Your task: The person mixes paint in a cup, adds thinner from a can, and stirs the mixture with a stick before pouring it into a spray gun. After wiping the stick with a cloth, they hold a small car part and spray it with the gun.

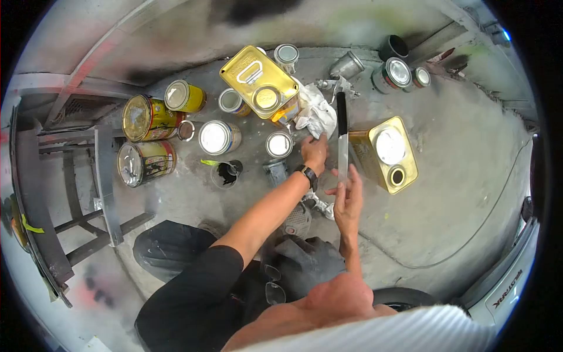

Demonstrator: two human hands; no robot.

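My left hand (315,154), with a black watch (307,173) on the wrist, reaches to the edge of a crumpled white rag (317,111). Its fingers look closed on the rag, though their tips are partly hidden. In my right hand (348,202) is a long flat spatula (343,146), held by the end of its pale blade, with the black handle pointing away from me. A gold rectangular can (362,154) stands right of the spatula. Left of my left hand is a small round tin (279,145). Beyond the handle lies a silver spray gun (339,87).
A second gold can (261,79) stands behind. Several paint tins (146,163) are grouped at left, near a cup with dark contents (226,174). A grey stand (105,188) is far left. A hose (422,267) curves across the floor at right, by a car bumper (507,287).
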